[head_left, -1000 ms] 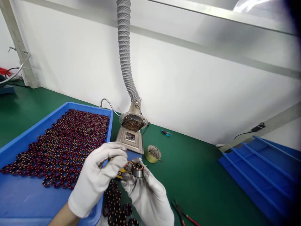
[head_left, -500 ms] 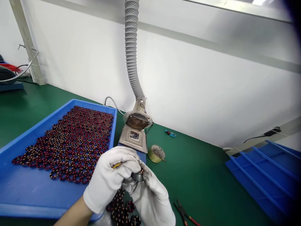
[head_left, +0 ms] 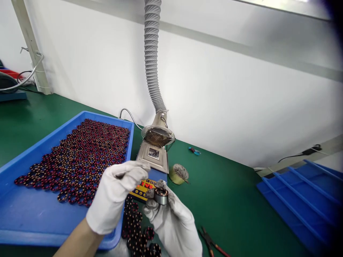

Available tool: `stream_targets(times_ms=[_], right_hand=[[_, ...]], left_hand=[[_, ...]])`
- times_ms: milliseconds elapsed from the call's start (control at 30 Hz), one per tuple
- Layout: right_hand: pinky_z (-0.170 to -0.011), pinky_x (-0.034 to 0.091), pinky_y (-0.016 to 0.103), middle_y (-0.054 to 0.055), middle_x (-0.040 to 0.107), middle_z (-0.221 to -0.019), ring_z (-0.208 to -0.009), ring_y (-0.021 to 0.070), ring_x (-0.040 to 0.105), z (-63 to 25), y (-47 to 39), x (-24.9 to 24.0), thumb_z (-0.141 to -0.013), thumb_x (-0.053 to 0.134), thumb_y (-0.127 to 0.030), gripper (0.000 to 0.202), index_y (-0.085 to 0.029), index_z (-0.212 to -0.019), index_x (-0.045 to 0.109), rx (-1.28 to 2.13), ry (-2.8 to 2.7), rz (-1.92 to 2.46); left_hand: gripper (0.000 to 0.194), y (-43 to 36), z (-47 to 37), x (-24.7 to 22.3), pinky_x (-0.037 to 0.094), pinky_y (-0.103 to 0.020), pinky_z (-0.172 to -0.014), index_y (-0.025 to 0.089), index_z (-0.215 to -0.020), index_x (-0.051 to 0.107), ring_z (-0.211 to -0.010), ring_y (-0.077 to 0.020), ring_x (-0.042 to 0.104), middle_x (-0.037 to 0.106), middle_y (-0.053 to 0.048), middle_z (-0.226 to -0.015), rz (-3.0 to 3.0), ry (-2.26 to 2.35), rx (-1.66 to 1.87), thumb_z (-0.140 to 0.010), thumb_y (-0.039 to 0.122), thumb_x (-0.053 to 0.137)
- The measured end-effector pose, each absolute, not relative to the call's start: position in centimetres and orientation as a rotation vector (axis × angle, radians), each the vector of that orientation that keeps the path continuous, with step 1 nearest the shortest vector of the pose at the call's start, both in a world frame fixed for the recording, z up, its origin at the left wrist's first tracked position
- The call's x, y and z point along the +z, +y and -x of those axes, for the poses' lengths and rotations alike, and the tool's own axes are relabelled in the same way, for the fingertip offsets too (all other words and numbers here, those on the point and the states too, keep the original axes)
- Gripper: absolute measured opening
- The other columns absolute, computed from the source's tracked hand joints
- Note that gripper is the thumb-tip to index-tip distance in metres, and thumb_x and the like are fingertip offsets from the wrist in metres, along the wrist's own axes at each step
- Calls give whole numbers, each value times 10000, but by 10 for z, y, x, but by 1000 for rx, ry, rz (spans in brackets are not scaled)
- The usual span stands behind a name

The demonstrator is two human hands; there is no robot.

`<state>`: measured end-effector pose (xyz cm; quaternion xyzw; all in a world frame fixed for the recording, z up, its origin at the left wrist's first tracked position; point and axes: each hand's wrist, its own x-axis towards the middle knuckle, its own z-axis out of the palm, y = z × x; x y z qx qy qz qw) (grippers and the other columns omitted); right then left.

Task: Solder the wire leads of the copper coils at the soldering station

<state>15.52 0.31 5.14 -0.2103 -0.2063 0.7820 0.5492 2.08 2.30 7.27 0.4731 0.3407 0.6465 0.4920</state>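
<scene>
My right hand (head_left: 174,217), in a white glove with grey-stained fingertips, holds a small metal ring (head_left: 161,196) with a dark, copper-dotted part inside it. My left hand (head_left: 115,192), also gloved, is raised to the left of it with its fingers pressed together; whether something small is between the fingertips is hidden. Below and between the hands lies a pile of dark rings with red and copper dots (head_left: 135,228). Behind them a yellow control panel (head_left: 139,192) with red digits fronts a metal solder pot (head_left: 153,154).
A blue tray (head_left: 32,214) full of similar rings stands at the left. A grey exhaust hose (head_left: 152,53) hangs over the pot. Right of it are a round tin (head_left: 178,174), small blue cutters (head_left: 194,151), pliers (head_left: 210,242) and a ribbed blue panel (head_left: 300,200).
My left hand has moved left, away from the metal ring, uncovering the yellow panel. The ring stays in my right hand, now more fully visible.
</scene>
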Motion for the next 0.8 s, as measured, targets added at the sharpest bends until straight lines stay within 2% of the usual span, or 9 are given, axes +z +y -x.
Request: stream_targets(times_ms=[100,167,267,333,433,533,633,700,800], right_hand=[[-682,522,274,23,708,-820,-702,144,639,-157,2,52,-598,754,-234,278,-215,-867,685,1807,-478,522],[-731,523,302,35,706,-918,-773,165,647,-157,1,51,-610,746,-249,273,-227,-875,680,1763,-500,528],[-775,516,339,48,692,-978,-850,195,642,-158,4,45,-639,735,-295,297,-237,-921,664,1710,-601,577],[-697,531,334,60,702,-902,-781,208,649,-159,10,38,-596,769,-326,339,-217,-901,669,1605,-710,651],[-568,521,270,32,702,-753,-627,172,640,-159,16,29,-501,828,-260,355,-211,-817,675,1250,-811,772],[-650,519,255,9,696,-834,-763,167,650,-153,14,28,-535,790,-100,336,-255,-800,653,764,-914,842],[-755,505,289,-6,672,-945,-891,172,619,-143,5,27,-569,717,11,407,-306,-818,662,334,-1142,866],[-811,488,324,-13,662,-968,-907,179,607,-137,2,25,-576,681,37,470,-341,-855,675,121,-1222,879],[-844,475,363,-14,648,-947,-909,195,605,-131,1,22,-577,660,38,488,-349,-874,672,-9,-1181,875]], left_hand=[[213,22,-13,79,531,-260,-747,225,-781,715,-885,-188,640,692,-16,-971,-1372,911,1348,-641,92,625],[215,21,-16,82,511,-263,-794,217,-757,719,-927,-191,622,694,-20,-932,-1444,896,1226,-641,66,619],[186,19,-26,79,505,-203,-673,186,-659,701,-767,-142,632,691,-13,-778,-1275,784,1286,-643,44,581],[182,18,-30,75,489,-169,-595,185,-660,692,-673,-108,618,682,2,-732,-1112,692,1358,-632,42,583],[126,19,-28,71,499,-177,-692,204,-707,692,-764,-114,633,692,10,-764,-903,600,1498,-678,103,623],[136,22,-26,70,489,-217,-794,210,-851,690,-878,-137,629,701,-11,-902,-838,637,1489,-720,198,658],[249,24,-32,71,483,-255,-823,179,-980,670,-906,-163,621,695,-48,-964,-993,661,1204,-747,265,652],[209,24,-39,70,494,-271,-800,145,-898,697,-848,-176,633,710,-59,-883,-1016,697,1139,-746,278,643],[156,24,-43,67,515,-266,-735,132,-770,712,-761,-180,647,719,-57,-771,-942,791,1296,-718,269,657]])
